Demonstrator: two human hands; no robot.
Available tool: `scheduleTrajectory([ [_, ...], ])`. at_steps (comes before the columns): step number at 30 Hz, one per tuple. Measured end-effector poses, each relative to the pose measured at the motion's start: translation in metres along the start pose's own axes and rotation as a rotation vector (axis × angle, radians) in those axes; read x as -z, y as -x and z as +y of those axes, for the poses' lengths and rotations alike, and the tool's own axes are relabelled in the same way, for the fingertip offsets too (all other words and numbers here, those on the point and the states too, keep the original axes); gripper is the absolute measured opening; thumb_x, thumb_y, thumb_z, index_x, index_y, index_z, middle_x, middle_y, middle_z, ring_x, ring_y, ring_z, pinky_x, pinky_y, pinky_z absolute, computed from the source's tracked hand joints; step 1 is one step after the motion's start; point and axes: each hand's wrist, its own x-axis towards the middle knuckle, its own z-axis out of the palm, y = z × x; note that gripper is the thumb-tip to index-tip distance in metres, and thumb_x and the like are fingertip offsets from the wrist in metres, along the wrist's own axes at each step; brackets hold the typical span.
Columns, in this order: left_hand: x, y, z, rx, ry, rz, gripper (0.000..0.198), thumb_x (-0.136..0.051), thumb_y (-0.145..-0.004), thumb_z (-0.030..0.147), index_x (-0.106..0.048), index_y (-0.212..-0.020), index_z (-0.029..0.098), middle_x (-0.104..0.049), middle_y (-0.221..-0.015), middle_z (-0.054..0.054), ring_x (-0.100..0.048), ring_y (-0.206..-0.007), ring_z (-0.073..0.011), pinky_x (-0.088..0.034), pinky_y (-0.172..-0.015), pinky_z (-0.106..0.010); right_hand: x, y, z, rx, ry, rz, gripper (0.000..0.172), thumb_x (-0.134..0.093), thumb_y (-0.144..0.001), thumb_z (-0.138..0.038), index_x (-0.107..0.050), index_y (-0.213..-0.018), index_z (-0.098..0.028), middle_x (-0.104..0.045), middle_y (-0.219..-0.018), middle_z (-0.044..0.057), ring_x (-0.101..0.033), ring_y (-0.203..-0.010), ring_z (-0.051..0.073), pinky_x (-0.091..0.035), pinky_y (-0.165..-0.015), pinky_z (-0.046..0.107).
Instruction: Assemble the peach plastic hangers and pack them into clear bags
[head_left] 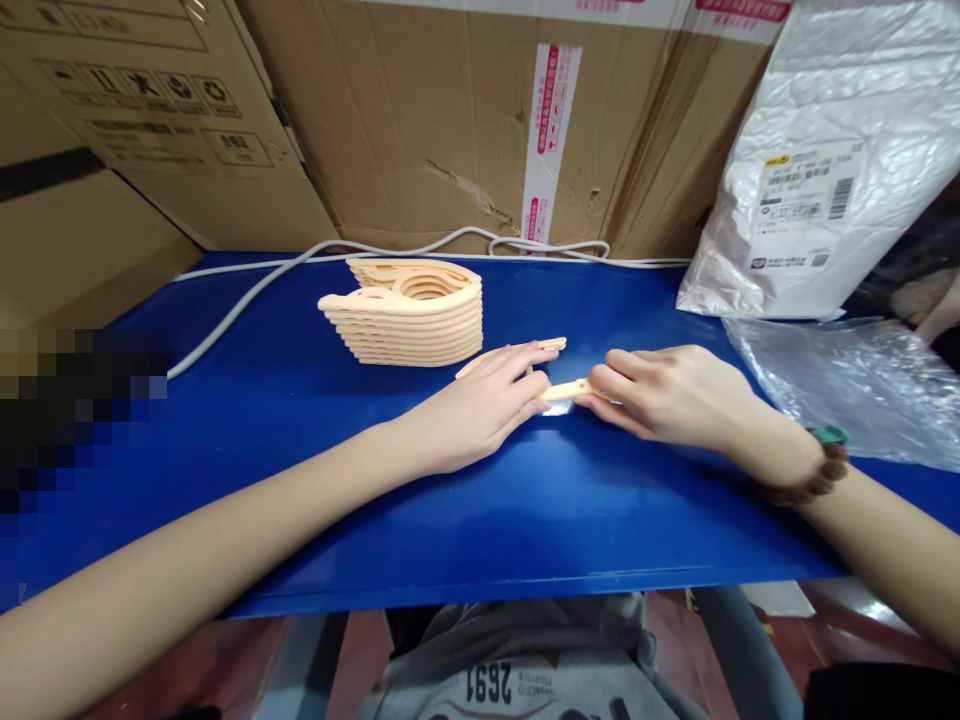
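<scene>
On the blue table, a cream plastic piece that looks like a folding hanger [564, 391] lies between my two hands. My left hand [491, 395] grips its left part between thumb and index finger, with the other fingers stretched over another cream arm [551, 346] behind it. My right hand [660, 395] pinches the right end, fingertips closed around it. My left fingers cover where the two arms meet. Left of my hands stands a neat stack of matching cream plastic hangers [420, 325], with curved, open-centred shapes.
Cardboard boxes [420, 130] line the back of the blue table [450, 530]. A white cable [300, 258] runs along the rear and left side. At right stand a white labelled mailing bag [817, 130] and a clear plastic bag [847, 390]. The table's front edge is near my body.
</scene>
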Motion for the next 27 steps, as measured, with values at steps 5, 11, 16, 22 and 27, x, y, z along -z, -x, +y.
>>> scheduleTrajectory([
  [5,0.0004,0.0010,-0.0022,-0.013,0.015,-0.008,0.026,-0.035,-0.105,0.028,-0.057,-0.104,0.016,-0.039,-0.153,-0.016,-0.033,-0.145,-0.0249,-0.032,-0.118,-0.047,-0.0018,-0.0004,0.0011,0.007,-0.051,-0.003,0.045,-0.033,-0.104,-0.040,-0.058,-0.073,-0.019,-0.057,-0.060,0.000,-0.049,-0.046,0.013,-0.018,-0.049,0.030],
  [11,0.0026,0.0019,-0.0038,-0.036,0.024,-0.026,0.026,-0.034,-0.105,0.028,-0.058,-0.104,0.017,-0.040,-0.153,-0.014,-0.032,-0.146,-0.0240,-0.031,-0.120,-0.046,-0.0016,0.0013,0.0022,0.004,-0.122,-0.006,0.047,-0.031,-0.104,-0.042,-0.059,-0.074,-0.019,-0.057,-0.060,0.000,-0.049,-0.047,0.012,-0.020,-0.050,0.030],
  [16,0.0040,0.0020,-0.0049,-0.059,0.021,-0.048,0.027,-0.034,-0.105,0.028,-0.058,-0.104,0.017,-0.039,-0.154,-0.014,-0.030,-0.147,-0.0237,-0.028,-0.122,-0.045,-0.0009,0.0022,0.0012,0.003,-0.139,-0.034,0.047,-0.032,-0.104,-0.042,-0.059,-0.073,-0.018,-0.057,-0.061,0.000,-0.049,-0.048,0.011,-0.020,-0.050,0.030],
  [22,0.0044,0.0019,-0.0062,-0.068,0.011,-0.061,0.027,-0.032,-0.105,0.028,-0.057,-0.105,0.017,-0.039,-0.154,-0.013,-0.029,-0.147,-0.0230,-0.027,-0.122,-0.044,-0.0007,0.0024,0.0009,0.016,-0.145,-0.060,0.048,-0.030,-0.104,-0.041,-0.058,-0.073,-0.018,-0.057,-0.062,0.000,-0.049,-0.049,0.011,-0.020,-0.050,0.030],
  [27,0.0041,0.0016,-0.0065,-0.057,0.023,-0.064,0.027,-0.033,-0.105,0.028,-0.057,-0.103,0.017,-0.041,-0.152,-0.014,-0.030,-0.147,-0.0232,-0.026,-0.122,-0.043,-0.0014,0.0022,0.0000,0.033,-0.125,-0.060,0.045,-0.032,-0.104,-0.038,-0.056,-0.072,-0.018,-0.057,-0.061,-0.001,-0.050,-0.050,0.011,-0.021,-0.050,0.031],
])
